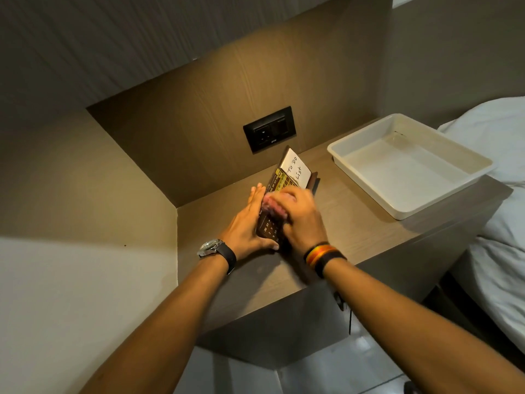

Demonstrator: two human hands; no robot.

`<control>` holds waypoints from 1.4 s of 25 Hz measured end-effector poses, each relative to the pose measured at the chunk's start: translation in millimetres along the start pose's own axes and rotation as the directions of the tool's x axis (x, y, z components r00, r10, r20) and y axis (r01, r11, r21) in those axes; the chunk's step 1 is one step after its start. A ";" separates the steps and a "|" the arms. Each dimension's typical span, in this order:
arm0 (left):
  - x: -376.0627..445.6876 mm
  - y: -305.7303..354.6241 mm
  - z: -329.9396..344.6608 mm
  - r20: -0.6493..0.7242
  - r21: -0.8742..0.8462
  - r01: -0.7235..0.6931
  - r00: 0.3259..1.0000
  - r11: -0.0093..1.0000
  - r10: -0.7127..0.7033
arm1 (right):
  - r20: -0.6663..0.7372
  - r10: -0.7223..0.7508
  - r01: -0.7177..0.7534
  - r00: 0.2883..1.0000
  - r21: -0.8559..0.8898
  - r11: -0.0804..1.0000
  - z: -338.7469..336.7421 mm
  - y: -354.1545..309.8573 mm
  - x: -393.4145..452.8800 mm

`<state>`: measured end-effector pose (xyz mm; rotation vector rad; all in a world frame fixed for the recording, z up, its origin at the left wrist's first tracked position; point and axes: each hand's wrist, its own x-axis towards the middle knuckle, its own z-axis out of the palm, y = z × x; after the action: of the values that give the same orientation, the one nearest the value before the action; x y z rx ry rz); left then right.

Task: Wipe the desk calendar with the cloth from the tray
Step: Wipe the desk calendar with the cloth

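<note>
A dark brown desk calendar [284,177] with a white "To Do List" pad stands on the wooden bedside shelf [355,223]. My left hand [247,226] grips the calendar's left edge, thumb under its near corner. My right hand [301,214] presses a pinkish cloth [272,207] against the calendar's face; the cloth is blurred and mostly hidden under my fingers. The white plastic tray [412,166] sits to the right on the shelf with nothing in it.
A black wall socket [270,129] is set in the wood panel behind the calendar. A bed with white sheets [500,194] lies right of the shelf. The side wall closes the shelf on the left.
</note>
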<state>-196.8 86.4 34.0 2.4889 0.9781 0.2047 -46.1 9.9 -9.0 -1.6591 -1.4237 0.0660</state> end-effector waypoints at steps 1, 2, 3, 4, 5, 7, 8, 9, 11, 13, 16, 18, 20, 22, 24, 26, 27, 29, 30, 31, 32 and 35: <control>0.6 1.3 -0.8 0.001 0.004 -0.002 1.000 1.000 0.002 | -0.037 0.072 -0.072 0.997 0.001 0.997 -3.1 7.9 25.1; 1.3 2.9 -1.6 0.007 0.006 -0.006 1.000 1.000 0.006 | -0.055 0.124 -0.124 0.991 0.009 0.992 -7.1 14.5 43.8; 1.6 4.8 -1.4 0.012 0.008 -0.008 1.000 1.000 0.007 | -0.063 0.143 -0.142 0.988 0.011 0.990 -6.6 18.6 52.6; 1.3 5.5 -1.0 0.012 0.012 -0.004 1.000 1.000 0.004 | -0.052 0.140 -0.139 0.989 0.012 0.990 -3.1 16.7 50.7; 0.8 4.9 -0.7 0.008 0.015 0.002 1.000 1.000 -0.002 | -0.033 0.112 -0.112 0.993 0.013 0.994 1.3 11.0 39.7; 0.2 0.7 0.1 -0.007 0.005 0.015 1.000 1.000 -0.015 | 0.005 0.040 -0.040 0.999 0.036 0.999 7.6 -4.0 2.9; -0.3 0.0 0.8 -0.014 -0.005 0.020 1.000 1.000 -0.020 | 0.014 0.011 -0.012 1.000 0.053 0.998 8.0 -5.2 -7.8; -0.3 1.2 1.3 -0.016 -0.009 0.021 1.000 1.000 -0.021 | 0.003 -0.002 0.002 1.000 0.066 0.998 7.1 -1.1 -5.1; 3.3 2.9 0.5 -0.010 0.012 0.005 1.000 1.000 -0.005 | -0.052 0.076 -0.073 0.996 0.059 0.996 5.8 12.7 30.4; 7.3 5.7 0.2 -0.008 0.024 -0.004 1.000 1.000 0.004 | -0.046 0.201 -0.200 0.978 0.025 0.979 -0.2 25.0 68.6; 9.1 7.0 2.1 -0.021 0.033 0.016 1.000 0.999 -0.015 | -0.049 0.224 -0.220 0.973 0.074 0.973 4.4 18.9 60.4; 8.1 2.0 3.9 -0.035 0.047 0.020 0.999 0.999 -0.019 | -0.036 0.175 -0.170 0.984 0.117 0.978 13.3 2.6 8.4; 6.6 0.1 5.5 -0.040 0.042 0.010 0.999 0.999 -0.008 | 0.009 0.109 -0.109 0.994 0.144 0.984 13.9 -5.6 -43.4; 7.4 3.5 5.6 -0.040 0.049 0.004 0.999 0.999 -0.002 | -0.005 0.099 -0.097 0.995 0.126 0.987 12.9 12.5 -49.0; 9.4 6.4 4.0 -0.037 0.054 0.011 0.999 0.998 -0.009 | -0.030 0.187 -0.183 0.982 0.112 0.977 11.7 36.4 -17.2; 8.4 10.8 3.6 -0.037 0.050 0.010 0.999 0.999 -0.008 | -0.062 0.241 -0.233 0.969 0.117 0.965 8.1 49.6 15.0; 8.3 12.4 4.0 -0.037 0.055 0.014 0.999 0.998 -0.012 | -0.079 0.258 -0.245 0.963 0.140 0.959 7.5 50.9 22.3; 9.2 11.6 4.4 -0.042 0.062 0.021 0.999 0.998 -0.018 | -0.078 0.282 -0.263 0.956 0.194 0.945 10.9 42.6 12.6; 8.7 11.4 4.8 -0.048 0.064 0.024 0.999 0.998 -0.021 | -0.061 0.284 -0.266 0.957 0.206 0.942 12.9 35.3 -3.7; 8.3 12.3 5.1 -0.054 0.069 0.028 0.998 0.997 -0.024 | -0.048 0.268 -0.254 0.962 0.198 0.947 14.4 28.7 -23.6; 8.3 12.4 5.7 -0.055 0.078 0.029 0.998 0.997 -0.025 | -0.037 0.237 -0.228 0.971 0.165 0.960 14.2 22.3 -44.9; 8.0 9.8 6.3 -0.066 0.099 0.019 0.998 0.995 -0.012 | 0.045 0.095 -0.099 0.994 0.105 0.990 4.2 14.6 -79.8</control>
<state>-183.1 83.3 32.8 2.5784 1.0578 0.2399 -63.8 -50.4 -60.4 -1.6456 -1.3449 0.2281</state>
